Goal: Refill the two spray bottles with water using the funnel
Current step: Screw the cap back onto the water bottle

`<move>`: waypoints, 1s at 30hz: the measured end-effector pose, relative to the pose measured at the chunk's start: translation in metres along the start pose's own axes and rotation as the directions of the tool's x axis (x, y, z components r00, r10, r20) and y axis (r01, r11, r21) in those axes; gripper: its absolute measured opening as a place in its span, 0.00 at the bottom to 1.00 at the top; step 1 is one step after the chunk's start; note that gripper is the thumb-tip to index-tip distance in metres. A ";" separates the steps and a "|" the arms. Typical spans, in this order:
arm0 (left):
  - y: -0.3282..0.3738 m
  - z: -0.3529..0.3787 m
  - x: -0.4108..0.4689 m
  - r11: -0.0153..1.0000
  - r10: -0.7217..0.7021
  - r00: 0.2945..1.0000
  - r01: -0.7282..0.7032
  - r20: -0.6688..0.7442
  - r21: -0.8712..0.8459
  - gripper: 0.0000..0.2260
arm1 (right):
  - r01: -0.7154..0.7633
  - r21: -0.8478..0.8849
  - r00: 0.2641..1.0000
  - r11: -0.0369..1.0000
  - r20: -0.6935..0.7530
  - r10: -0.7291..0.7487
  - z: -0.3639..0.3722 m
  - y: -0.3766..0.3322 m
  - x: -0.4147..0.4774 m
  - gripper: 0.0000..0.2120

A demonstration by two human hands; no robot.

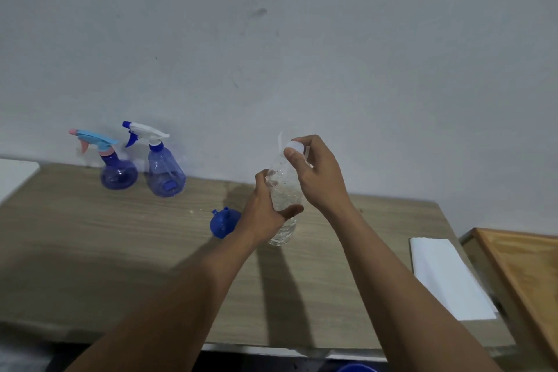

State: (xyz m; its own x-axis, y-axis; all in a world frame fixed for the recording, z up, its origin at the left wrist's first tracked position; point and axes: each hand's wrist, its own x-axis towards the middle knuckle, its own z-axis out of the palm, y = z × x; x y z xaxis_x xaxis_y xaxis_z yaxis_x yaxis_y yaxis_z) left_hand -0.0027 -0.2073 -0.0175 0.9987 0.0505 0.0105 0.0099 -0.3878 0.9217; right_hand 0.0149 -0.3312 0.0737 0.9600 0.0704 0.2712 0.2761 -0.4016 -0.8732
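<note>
The left hand wraps round the middle of the clear water bottle. The right hand pinches its white cap. The blue funnel lies on the bench, just left of the left hand. The round spray bottle and the tall spray bottle stand side by side at the back edge, far to the left.

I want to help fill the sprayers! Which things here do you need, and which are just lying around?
For the job: water bottle, gripped by the left hand and right hand; blue funnel; round spray bottle; tall spray bottle.

Just lying about: white folded sheet; wooden tray; white board at the left edge.
</note>
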 end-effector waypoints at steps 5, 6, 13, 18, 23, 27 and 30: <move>0.001 0.004 -0.002 1.000 0.012 1.000 -0.011 -0.027 0.020 0.46 | 0.001 -0.006 0.998 1.000 -0.055 -0.001 0.001 0.003 -0.005 0.10; 0.002 0.005 -0.002 1.000 0.011 0.999 -0.010 -0.037 0.024 0.45 | 0.000 -0.014 0.998 1.000 -0.065 -0.001 0.001 0.003 -0.005 0.10; 0.001 0.002 -0.006 1.000 -0.019 0.999 0.019 -0.041 0.007 0.48 | -0.045 0.091 0.993 0.995 -0.100 0.054 0.010 0.004 -0.010 0.13; -0.007 -0.002 -0.010 0.999 -0.029 0.999 0.028 -0.025 -0.031 0.44 | -0.054 0.098 0.993 0.994 -0.100 0.063 0.014 0.008 -0.019 0.21; -0.015 -0.007 -0.014 1.000 -0.030 0.999 0.030 -0.022 -0.009 0.43 | 0.052 0.022 0.997 0.998 -0.057 -0.050 0.020 0.017 -0.032 0.34; -0.032 -0.020 -0.025 0.988 0.047 0.988 -0.024 -0.149 0.154 0.38 | 0.108 -0.180 0.994 0.978 0.007 -0.108 0.031 0.035 -0.048 0.49; -0.051 -0.036 -0.031 0.944 0.091 0.939 0.025 -0.332 0.330 0.31 | 0.070 -0.199 0.994 0.978 -0.068 -0.085 0.041 0.045 -0.051 0.53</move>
State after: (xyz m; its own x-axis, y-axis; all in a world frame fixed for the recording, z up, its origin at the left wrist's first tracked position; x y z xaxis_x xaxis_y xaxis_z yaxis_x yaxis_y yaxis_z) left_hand -0.0357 -0.1556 -0.0510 0.9217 0.3177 0.2226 0.0511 -0.6683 0.7422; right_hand -0.0193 -0.3155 0.0042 0.9273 0.0419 0.3719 0.3281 -0.5691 -0.7540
